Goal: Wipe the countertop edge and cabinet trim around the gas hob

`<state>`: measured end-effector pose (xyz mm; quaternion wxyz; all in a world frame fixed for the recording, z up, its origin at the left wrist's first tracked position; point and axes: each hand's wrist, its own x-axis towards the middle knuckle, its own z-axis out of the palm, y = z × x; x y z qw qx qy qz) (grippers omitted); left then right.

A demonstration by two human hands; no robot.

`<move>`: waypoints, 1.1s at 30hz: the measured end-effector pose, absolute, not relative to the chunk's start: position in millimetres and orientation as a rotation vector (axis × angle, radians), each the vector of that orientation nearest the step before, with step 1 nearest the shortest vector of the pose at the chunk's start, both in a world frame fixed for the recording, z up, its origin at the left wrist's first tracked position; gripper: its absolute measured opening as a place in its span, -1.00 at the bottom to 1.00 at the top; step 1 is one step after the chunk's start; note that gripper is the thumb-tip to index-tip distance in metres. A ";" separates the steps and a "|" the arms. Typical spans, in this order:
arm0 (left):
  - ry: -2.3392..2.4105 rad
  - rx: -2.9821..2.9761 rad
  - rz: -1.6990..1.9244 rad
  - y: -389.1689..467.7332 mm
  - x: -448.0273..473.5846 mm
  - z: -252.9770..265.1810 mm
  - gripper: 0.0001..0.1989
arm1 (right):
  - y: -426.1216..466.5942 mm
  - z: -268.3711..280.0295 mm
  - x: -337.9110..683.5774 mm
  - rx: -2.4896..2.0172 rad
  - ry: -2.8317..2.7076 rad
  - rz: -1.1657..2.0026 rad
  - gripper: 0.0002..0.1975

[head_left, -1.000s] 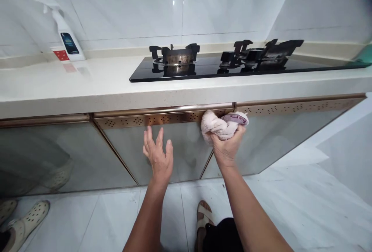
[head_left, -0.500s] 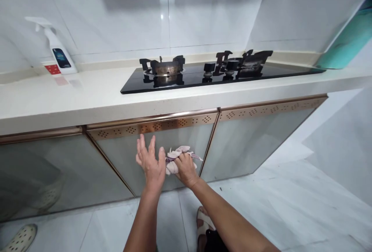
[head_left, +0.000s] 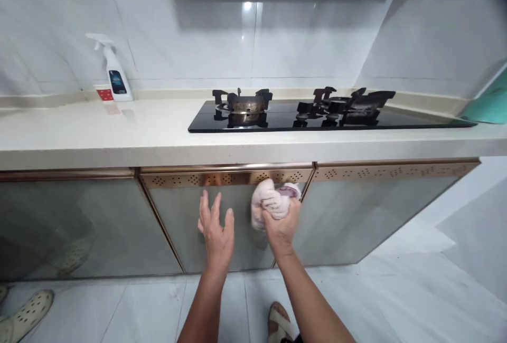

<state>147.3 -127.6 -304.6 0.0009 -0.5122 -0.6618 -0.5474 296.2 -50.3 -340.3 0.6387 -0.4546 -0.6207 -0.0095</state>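
Note:
My right hand (head_left: 283, 227) grips a bunched pale pink cloth (head_left: 269, 201) with a purple patch. The cloth is at the upper right of the middle cabinet door (head_left: 178, 221), overlapping its perforated copper-coloured strip (head_left: 233, 177). To the left, my left hand (head_left: 216, 232) has its fingers spread and holds nothing. Its fingertips are just below the strip, in front of the greyish glass panel; whether they touch it I cannot tell.
A black gas hob (head_left: 277, 121) is set in the white countertop (head_left: 79, 134). A white spray bottle (head_left: 118, 79) stands beside a red-and-white box (head_left: 104, 93) at the back left. Someone's pale clog (head_left: 29, 311) shows at lower left. A teal object (head_left: 489, 100) is at far right.
My right hand has carried the cloth up and to the right, away from my left hand. The left hand stays open. The view has shifted, showing more of the wall above.

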 end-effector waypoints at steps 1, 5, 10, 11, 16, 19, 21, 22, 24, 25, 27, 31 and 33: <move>-2.106 -1.595 -1.740 -127.6 148.4 -307.3 -0.54 | -53.7 -338.2 286.7 -1.025 -1.423 -0.045 -0.43; -2.128 -1.575 -1.796 -126.1 150.8 -316.3 -0.55 | -67.7 -332.0 256.0 -0.957 -1.551 -0.004 -0.58; -2.078 -1.491 -2.102 -123.9 147.9 -317.6 -0.48 | -81.3 -316.7 254.3 -0.876 -1.380 0.731 -0.53; -2.098 -1.486 -2.195 -124.3 148.1 -316.4 -0.43 | -82.8 -312.8 258.0 -0.857 -1.293 0.876 -0.47; -2.236 -1.534 -3.032 -133.9 159.1 -305.2 -0.26 | -88.6 -299.5 273.9 -0.660 -1.399 1.228 -0.51; -2.195 -1.418 -3.456 -140.4 166.9 -298.1 -0.22 | -91.2 -296.5 275.9 -0.716 -1.555 0.986 -0.60; -2.128 -1.410 -3.445 -141.7 169.0 -295.7 -0.25 | -90.0 -294.7 279.0 -0.802 -1.633 0.673 -0.60; -2.104 -1.429 -3.365 -141.2 168.8 -295.2 -0.27 | -88.0 -293.6 282.4 -0.835 -1.668 0.499 -0.57; -2.117 -1.408 -3.086 -138.7 165.5 -294.4 -0.30 | -80.8 -290.7 293.0 -0.875 -1.718 0.186 -0.46; -2.131 -1.357 -2.905 -136.9 162.6 -293.4 -0.32 | -75.9 -289.1 299.6 -0.894 -1.724 0.064 -0.42; -2.063 -1.235 -2.520 -132.9 155.4 -288.1 -0.36 | -65.1 -286.1 312.9 -0.953 -1.706 -0.105 -0.42; -1.665 -1.200 -1.884 -121.9 144.5 -264.0 -0.54 | -47.8 -281.6 330.2 -1.071 -1.681 -0.316 -0.50; -1.567 -1.212 -1.681 -113.2 144.1 -251.3 -0.64 | -43.4 -278.8 334.3 -1.118 -1.637 -0.347 -0.44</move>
